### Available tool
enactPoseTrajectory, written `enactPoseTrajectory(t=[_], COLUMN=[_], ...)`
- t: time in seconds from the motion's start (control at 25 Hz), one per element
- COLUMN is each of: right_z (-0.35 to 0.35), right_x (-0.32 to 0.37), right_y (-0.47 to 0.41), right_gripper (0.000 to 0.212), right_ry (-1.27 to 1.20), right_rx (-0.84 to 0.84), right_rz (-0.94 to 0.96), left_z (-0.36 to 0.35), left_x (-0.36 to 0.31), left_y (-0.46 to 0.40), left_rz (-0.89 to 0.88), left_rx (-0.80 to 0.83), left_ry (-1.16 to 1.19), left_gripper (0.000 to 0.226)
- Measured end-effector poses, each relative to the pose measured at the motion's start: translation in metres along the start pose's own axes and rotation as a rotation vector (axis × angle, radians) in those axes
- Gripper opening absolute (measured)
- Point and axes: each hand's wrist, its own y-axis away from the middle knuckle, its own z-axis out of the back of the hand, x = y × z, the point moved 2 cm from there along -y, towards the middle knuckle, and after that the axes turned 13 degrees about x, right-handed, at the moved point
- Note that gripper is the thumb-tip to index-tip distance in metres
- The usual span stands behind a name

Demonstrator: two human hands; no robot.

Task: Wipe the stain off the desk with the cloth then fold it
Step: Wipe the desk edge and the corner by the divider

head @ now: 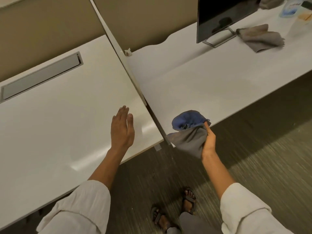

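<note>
The right hand (208, 141) grips a bunched cloth (189, 132), thumb and fingers closed on it near the front edge of the right desk (194, 78). The cloth is blue on its upper folds and grey below; its blue part hangs over the desk corner and the grey part droops past the edge above the floor (261, 166). Whether it touches the surface cannot be told.

The left hand (121, 129) is empty, fingers straight and close together, palm down over the near right corner of the left desk (59, 115). Whether it rests on the top or hovers just above is unclear. No stain can be made out on either desk.

A narrow gap with a partition rail (118, 48) runs between the two desks. Set into the left desk near its back edge is a long grey cable tray (40, 76) with its lid closed, so its contents are hidden.

On the right desk, far back, stands a dark monitor (224, 16) on a flat frame foot. Just beside that foot lies a second grey cloth (261, 38), crumpled. Beyond it, at the top right corner, a pale blue-labelled container (290, 7) is blurred; what it holds cannot be told.

Both forearms show rolled pale sleeves (81, 208), and sandalled feet (175, 210) stand on the striped floor.
</note>
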Motion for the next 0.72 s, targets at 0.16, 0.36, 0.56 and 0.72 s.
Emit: enactPoseTrajectory(t=[0.16,0.36,0.56,0.72], right_z=[0.010,-0.006,-0.051,-0.100], right_x=[-0.016,-0.017,-0.009,-0.005], right_y=[-0.026,-0.063,-0.100,-0.140], right_gripper=[0.055,0.059,0.029,0.030], right_ry=[-0.226,-0.215,-0.066,0.470], right_rx=[0.022,0.032,0.149,0.221], right_rz=[-0.064,-0.105,-0.248,-0.138], left_z=[-0.018,-0.028,-0.013,-0.003], left_x=[-0.005,-0.003,-0.010,-0.008], left_y=[-0.024,-0.049,-0.074,-0.092], left_rz=[0.041,0.097,0.070,0.040], left_rx=[0.064,0.075,0.034,0.007], left_ry=[-0.023,-0.071,-0.081,-0.077], left_gripper=[0.056,0.058,0.056,0.062])
